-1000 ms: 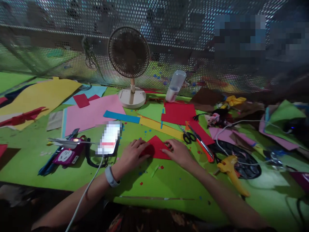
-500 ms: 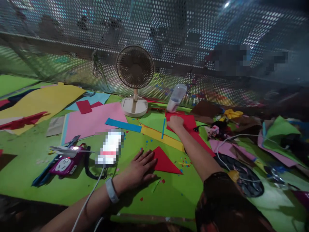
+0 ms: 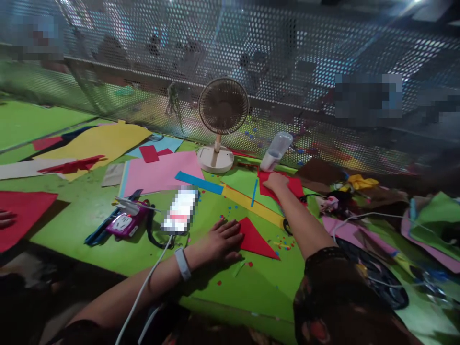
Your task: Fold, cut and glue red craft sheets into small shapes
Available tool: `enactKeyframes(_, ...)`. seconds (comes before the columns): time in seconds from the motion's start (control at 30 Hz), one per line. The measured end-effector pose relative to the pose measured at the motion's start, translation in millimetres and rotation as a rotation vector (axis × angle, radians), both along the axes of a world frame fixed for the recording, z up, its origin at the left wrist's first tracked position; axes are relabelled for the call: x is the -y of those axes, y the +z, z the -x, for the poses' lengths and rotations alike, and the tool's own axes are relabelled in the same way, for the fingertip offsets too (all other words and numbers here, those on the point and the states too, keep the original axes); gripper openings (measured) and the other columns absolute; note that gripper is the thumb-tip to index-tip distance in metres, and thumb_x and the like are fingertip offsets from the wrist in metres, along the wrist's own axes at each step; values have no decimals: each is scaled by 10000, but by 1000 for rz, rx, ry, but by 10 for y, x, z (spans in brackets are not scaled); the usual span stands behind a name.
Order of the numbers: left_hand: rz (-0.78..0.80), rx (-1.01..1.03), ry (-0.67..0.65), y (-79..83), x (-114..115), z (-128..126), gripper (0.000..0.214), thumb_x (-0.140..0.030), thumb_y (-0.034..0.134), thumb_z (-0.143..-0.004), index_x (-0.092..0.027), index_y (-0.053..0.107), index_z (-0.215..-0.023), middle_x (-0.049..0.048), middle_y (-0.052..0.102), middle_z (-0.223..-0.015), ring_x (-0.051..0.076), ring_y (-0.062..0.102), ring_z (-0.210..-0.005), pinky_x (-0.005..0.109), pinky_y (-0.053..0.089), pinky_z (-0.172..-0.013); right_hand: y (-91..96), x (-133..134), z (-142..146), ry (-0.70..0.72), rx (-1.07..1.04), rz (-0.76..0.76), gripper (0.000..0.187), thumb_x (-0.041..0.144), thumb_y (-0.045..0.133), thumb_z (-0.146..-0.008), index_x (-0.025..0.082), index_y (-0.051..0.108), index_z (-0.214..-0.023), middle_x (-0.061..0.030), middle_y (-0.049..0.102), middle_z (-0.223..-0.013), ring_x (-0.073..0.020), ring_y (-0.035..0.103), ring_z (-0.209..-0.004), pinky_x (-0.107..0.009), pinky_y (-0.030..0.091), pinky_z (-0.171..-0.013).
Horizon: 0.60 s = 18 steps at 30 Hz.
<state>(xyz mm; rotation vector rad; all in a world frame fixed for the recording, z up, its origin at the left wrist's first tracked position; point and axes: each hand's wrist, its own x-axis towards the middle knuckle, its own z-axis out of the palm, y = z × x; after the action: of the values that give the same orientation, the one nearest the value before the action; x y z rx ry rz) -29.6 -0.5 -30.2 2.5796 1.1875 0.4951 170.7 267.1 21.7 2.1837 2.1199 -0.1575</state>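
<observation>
My left hand (image 3: pixel 220 241) lies flat with its fingers spread, the fingertips on the left edge of a red felt-like triangle (image 3: pixel 256 239). Farther out, my right hand (image 3: pixel 276 182) is closed over a red felt-like sheet (image 3: pixel 293 184); its curled fingertips are mostly hidden. Just behind that hand a clear bottle (image 3: pixel 277 151) leans to the right. A thin blue strip (image 3: pixel 254 192) crosses a long yellow strip (image 3: pixel 253 206) between my hands. The yellow strip joins a wider blue strip (image 3: pixel 197 182).
A small fan (image 3: pixel 215 160) stands against the perforated metal screen. Left of my hand are a phone (image 3: pixel 180 211), its cable and a purple power strip (image 3: pixel 125 223). Scraps and black scissors-like loops (image 3: pixel 287 226) lie right. Another person's hand (image 3: pixel 6 219) rests on red sheet at far left.
The view has turned left, so things sit farther right, and another person's hand has come into sight. The long red part right of my right arm no longer shows. My left hand stays put.
</observation>
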Motion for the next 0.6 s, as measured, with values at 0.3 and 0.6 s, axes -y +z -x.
enactKeyframes(0.3,-16,-44,23,-7,-8,1,615,-551,428,-925,-212,398,-1437,134,383,-1507,288,315,-1407,514,206,-1161,-52,45,-168,-33,-113,-71,418,403,613,-880,140,571,-1201,-130,568,-1251,-253,576,-1104,-454,487,-920)
enactKeyframes(0.6,-58,-134,49,-29,-126,-189,734,-659,405,-877,-213,362,-1459,138,359,-1519,316,283,-1416,543,169,-1149,420,-22,-555,0,-518,-380,302,403,548,-780,122,660,-786,-86,656,-753,-231,622,-742,-325,459,-653)
